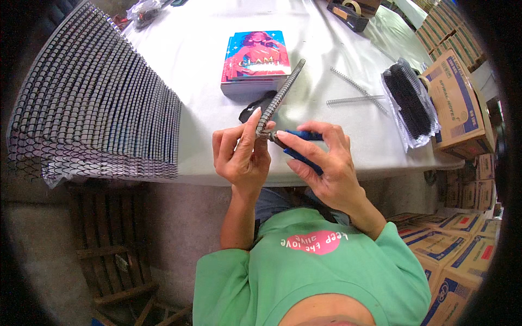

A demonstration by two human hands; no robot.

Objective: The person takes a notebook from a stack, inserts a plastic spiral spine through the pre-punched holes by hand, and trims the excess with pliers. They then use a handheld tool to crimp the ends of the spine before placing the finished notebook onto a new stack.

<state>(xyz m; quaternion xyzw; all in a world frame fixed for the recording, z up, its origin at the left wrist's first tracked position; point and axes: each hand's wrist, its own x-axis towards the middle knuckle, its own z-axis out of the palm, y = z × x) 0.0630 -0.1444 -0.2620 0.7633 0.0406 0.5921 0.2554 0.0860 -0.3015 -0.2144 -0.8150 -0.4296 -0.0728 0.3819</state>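
- Above the near edge of the white-covered desk (196, 54), the left hand (242, 157) is closing around the lower end of a spiral-bound notebook seen edge-on, its dark wire coil (281, 96) slanting up and away toward the right.
- The right hand (326, 165) is gripping blue-handled pliers (302, 142), whose metal tip is meeting the coil's lower end just beside the left thumb (the jaws themselves are too small to make out).
- Behind the hands, a small stack of notebooks with a pink and blue illustrated cover (255, 62) is lying flat on the desk, with a dark object partly showing just in front of it.
- To the left, a long fanned row of black-coiled notebooks (92, 103) is leaning across the desk edge.
- On the right, two loose silver wire coils (356, 92) are resting near a clear plastic bag of black coils (410, 100).
- Beyond the bag, an open brown and blue cardboard box (459, 103) is sitting at the desk corner, and more such boxes (462, 255) are lying stacked on the floor.
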